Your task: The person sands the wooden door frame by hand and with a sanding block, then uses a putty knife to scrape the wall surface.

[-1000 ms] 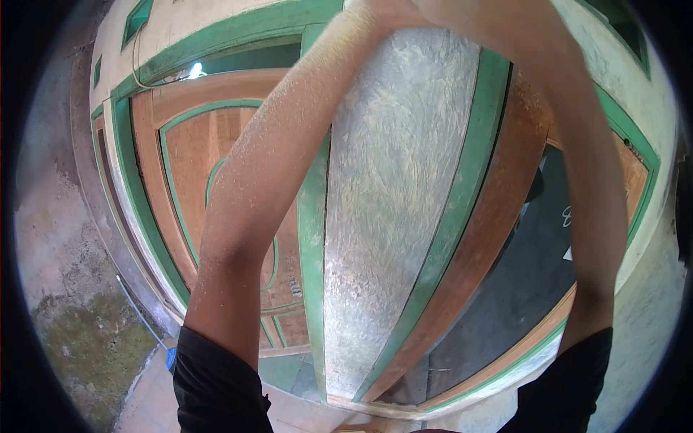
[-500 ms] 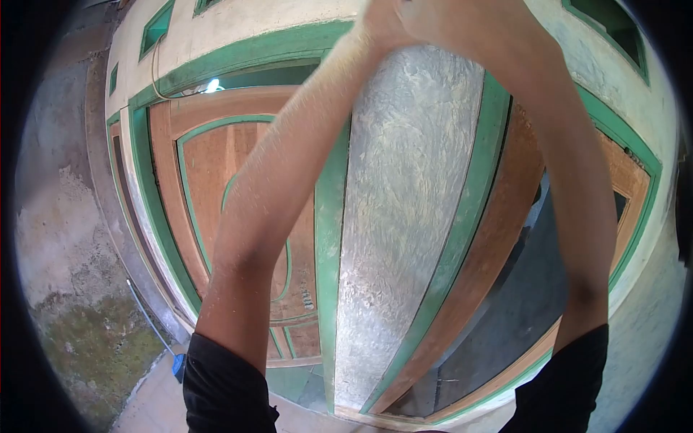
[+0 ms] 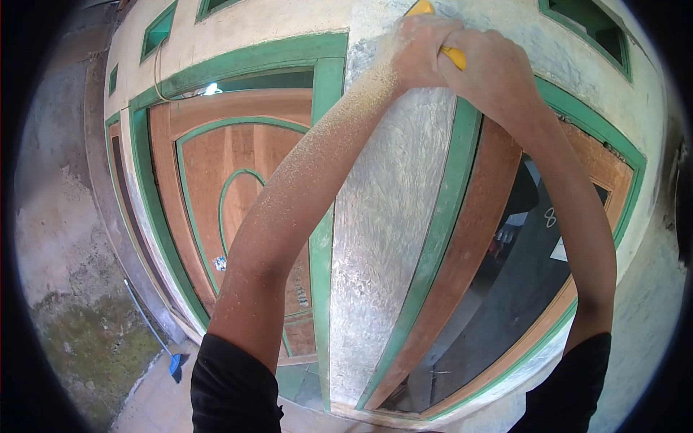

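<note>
Both hands are raised high against the wall strip [image 3: 390,216] between two green frames. My left hand [image 3: 420,52] is wrapped round a yellow-handled tool [image 3: 454,58]. Closed on the same handle from the right is my right hand [image 3: 494,71], pressed close to the left one. Yellow shows above the left hand and between the hands; the tool's working end cannot be made out. The strip is grey-white, with a rough, streaked surface. Pale flakes and dust cover my left forearm.
Left of the strip is a brown wooden door [image 3: 245,151] with green trim. A dark glass pane [image 3: 469,339] in a wooden frame stands to the right. A blue broom [image 3: 175,366] leans by the left wall. A lit bulb [image 3: 211,89] shows above the door.
Both hands have come down from the top edge of the view, so the yellow handle now shows. The view has shifted slightly, and more of the dark pane is visible.
</note>
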{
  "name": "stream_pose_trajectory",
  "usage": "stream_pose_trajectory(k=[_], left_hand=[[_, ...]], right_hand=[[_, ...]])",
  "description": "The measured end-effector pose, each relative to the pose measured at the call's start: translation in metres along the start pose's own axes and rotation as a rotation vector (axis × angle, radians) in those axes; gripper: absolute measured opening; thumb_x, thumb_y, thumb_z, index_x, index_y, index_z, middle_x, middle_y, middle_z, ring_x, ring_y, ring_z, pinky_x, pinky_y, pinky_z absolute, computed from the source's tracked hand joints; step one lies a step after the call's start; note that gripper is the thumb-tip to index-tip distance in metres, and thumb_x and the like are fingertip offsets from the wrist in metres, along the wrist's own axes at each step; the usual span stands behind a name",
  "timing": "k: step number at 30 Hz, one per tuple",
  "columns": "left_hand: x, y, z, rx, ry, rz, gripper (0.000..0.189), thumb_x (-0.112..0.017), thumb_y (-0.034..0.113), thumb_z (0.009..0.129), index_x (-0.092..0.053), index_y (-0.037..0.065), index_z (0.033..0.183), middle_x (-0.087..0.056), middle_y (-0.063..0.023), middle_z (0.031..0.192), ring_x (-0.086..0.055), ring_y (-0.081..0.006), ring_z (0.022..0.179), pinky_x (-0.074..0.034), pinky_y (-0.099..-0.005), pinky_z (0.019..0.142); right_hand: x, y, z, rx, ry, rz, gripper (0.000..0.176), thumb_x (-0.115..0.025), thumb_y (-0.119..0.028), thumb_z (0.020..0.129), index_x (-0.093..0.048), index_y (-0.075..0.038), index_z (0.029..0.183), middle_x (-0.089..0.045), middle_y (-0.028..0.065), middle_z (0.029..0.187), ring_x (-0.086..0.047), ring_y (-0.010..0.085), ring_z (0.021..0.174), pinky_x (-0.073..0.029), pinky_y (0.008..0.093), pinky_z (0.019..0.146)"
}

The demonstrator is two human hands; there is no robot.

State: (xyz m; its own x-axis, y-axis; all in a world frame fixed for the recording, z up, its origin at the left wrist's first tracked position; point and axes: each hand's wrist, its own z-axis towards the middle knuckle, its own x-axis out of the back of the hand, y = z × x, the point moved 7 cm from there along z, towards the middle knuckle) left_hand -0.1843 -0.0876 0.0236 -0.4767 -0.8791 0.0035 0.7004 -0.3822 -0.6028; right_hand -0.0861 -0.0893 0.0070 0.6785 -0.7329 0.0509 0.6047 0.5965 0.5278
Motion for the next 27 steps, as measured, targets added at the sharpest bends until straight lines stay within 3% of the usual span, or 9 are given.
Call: stream_pose_trajectory(k=[3, 7, 10, 12, 19, 22, 24, 26, 27], left_hand=[[0.009, 0.002, 0.004, -0.037, 0.067, -0.054, 0.034, -0.077, 0.024, 0.064, -0.063, 0.004, 0.087, -0.066, -0.0151, 0.082, -0.065, -0.0364, 0.077, -0.05, -0.0375, 0.069], [0.011, -0.04, 0.005, -0.124, 0.137, -0.105, 0.033, -0.077, 0.034, 0.065, -0.062, 0.008, 0.081, -0.064, -0.0136, 0.078, -0.061, -0.0345, 0.077, -0.044, -0.0447, 0.071], [0.024, -0.05, 0.001, -0.225, -0.005, 0.094, 0.03, -0.076, 0.031, 0.065, -0.06, 0.008, 0.078, -0.064, -0.0138, 0.078, -0.06, -0.0352, 0.076, -0.044, -0.0456, 0.071], [0.02, -0.056, -0.013, -0.074, -0.181, -0.013, 0.021, -0.072, 0.023, 0.067, -0.062, 0.009, 0.08, -0.067, -0.012, 0.081, -0.062, -0.0345, 0.079, -0.044, -0.0444, 0.076], [0.037, 0.083, -0.125, 0.155, -0.218, -0.129, 0.036, -0.072, 0.014, 0.066, -0.062, 0.006, 0.099, -0.065, -0.0117, 0.098, -0.064, -0.0354, 0.091, -0.052, -0.0404, 0.08], [0.029, 0.149, -0.167, 0.104, -0.522, -0.083, 0.032, -0.074, 0.015, 0.067, -0.062, 0.011, 0.096, -0.064, -0.0077, 0.099, -0.063, -0.0258, 0.098, -0.05, -0.0406, 0.081], [0.032, 0.19, -0.193, 0.038, -0.541, -0.003, 0.043, -0.079, 0.017, 0.063, -0.063, 0.013, 0.103, -0.063, -0.0077, 0.105, -0.06, -0.0251, 0.107, -0.047, -0.0424, 0.089], [0.04, 0.223, -0.206, 0.013, -0.486, 0.022, 0.055, -0.082, 0.018, 0.06, -0.064, 0.014, 0.111, -0.062, -0.0088, 0.113, -0.057, -0.0278, 0.113, -0.045, -0.0443, 0.094], [0.047, 0.225, -0.21, 0.175, -0.46, -0.019, 0.057, -0.083, 0.018, 0.06, -0.064, 0.014, 0.113, -0.059, -0.0105, 0.12, -0.053, -0.0307, 0.118, -0.043, -0.0458, 0.097]], right_hand=[[0.02, -0.014, 0.013, -0.009, 0.032, 0.016, 0.021, -0.063, -0.024, 0.081, -0.071, -0.006, 0.09, -0.069, 0.0194, 0.077, -0.068, 0.0366, 0.072, -0.055, 0.0458, 0.068], [-0.008, -0.012, 0.034, -0.032, 0.082, 0.209, 0.023, -0.057, -0.021, 0.084, -0.071, -0.004, 0.088, -0.068, 0.0224, 0.082, -0.066, 0.0396, 0.076, -0.053, 0.0481, 0.073], [-0.022, -0.014, 0.036, -0.113, 0.083, 0.278, 0.021, -0.056, -0.018, 0.086, -0.07, -0.004, 0.094, -0.068, 0.0219, 0.087, -0.066, 0.0386, 0.081, -0.053, 0.0473, 0.076], [-0.028, -0.019, 0.027, -0.201, 0.002, 0.306, 0.021, -0.056, -0.014, 0.086, -0.068, -0.003, 0.099, -0.068, 0.022, 0.092, -0.065, 0.0378, 0.086, -0.052, 0.0465, 0.078], [-0.012, -0.078, -0.097, -0.017, -0.34, 0.425, 0.01, -0.066, -0.018, 0.083, -0.069, -0.009, 0.086, -0.068, 0.0141, 0.077, -0.067, 0.032, 0.068, -0.052, 0.0441, 0.062], [0.01, -0.099, -0.174, 0.009, -0.342, 0.582, 0.008, -0.066, -0.02, 0.086, -0.066, -0.012, 0.088, -0.062, 0.0078, 0.068, -0.062, 0.0257, 0.057, -0.046, 0.0378, 0.052], [0.02, -0.117, -0.225, 0.038, -0.464, 0.615, 0.032, -0.067, -0.016, 0.086, -0.062, -0.007, 0.116, -0.058, 0.0066, 0.065, -0.06, 0.0224, 0.05, -0.044, 0.0381, 0.046], [0.035, -0.123, -0.261, -0.059, -0.53, 0.706, 0.038, -0.069, -0.018, 0.086, -0.06, -0.006, 0.121, -0.061, 0.0068, 0.068, -0.061, 0.0218, 0.052, -0.045, 0.0359, 0.046], [0.041, -0.124, -0.278, -0.153, -0.588, 0.791, 0.043, -0.07, -0.021, 0.087, -0.058, -0.004, 0.125, -0.064, 0.007, 0.072, -0.062, 0.0212, 0.053, -0.046, 0.0337, 0.046]])
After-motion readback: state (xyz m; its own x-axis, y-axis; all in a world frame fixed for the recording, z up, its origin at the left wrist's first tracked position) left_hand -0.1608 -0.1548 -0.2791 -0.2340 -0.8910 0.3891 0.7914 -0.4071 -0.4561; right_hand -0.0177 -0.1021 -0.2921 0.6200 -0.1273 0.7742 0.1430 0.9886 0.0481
